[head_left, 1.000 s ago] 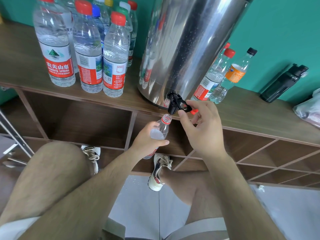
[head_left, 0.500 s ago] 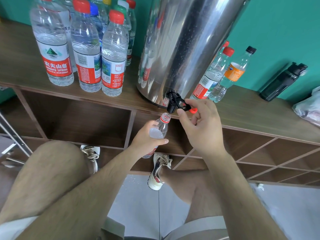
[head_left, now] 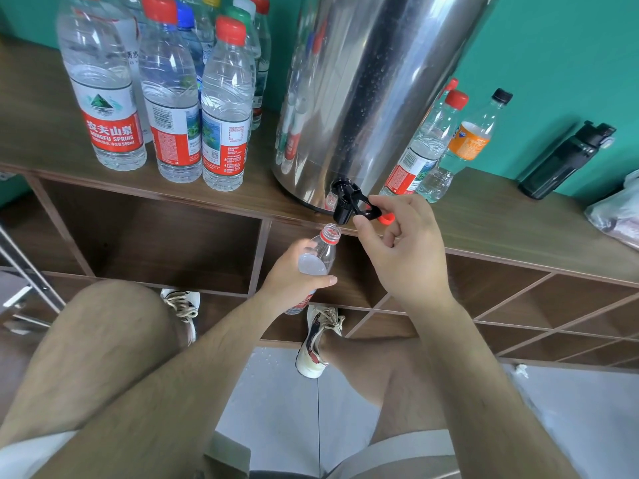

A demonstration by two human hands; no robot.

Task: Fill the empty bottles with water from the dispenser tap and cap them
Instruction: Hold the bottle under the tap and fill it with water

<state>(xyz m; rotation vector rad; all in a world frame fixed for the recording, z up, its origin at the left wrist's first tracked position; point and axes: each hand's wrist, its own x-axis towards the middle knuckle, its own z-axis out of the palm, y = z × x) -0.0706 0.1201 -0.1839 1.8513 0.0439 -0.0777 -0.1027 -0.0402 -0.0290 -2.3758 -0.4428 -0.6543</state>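
Uncapped bottle [head_left: 321, 254] tilts beneath black tap [head_left: 344, 206], seemingly part-filled.

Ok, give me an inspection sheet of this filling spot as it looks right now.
Surface: wooden shelf top, carrying everything.
Job's things: steel dispenser; black tap; uncapped bottle, mouth just under the tap; capped bottles left of the dispenser; red-capped pair right of it.
Clutter: orange-label bottle, black flask, plastic bag, all to the right.
Grips: left grip holds the bottle; right grip pinches the tap's lever.
Cables: nothing seen.
Surroundings: teal wall, open cubbies below, tiled floor with droplets.
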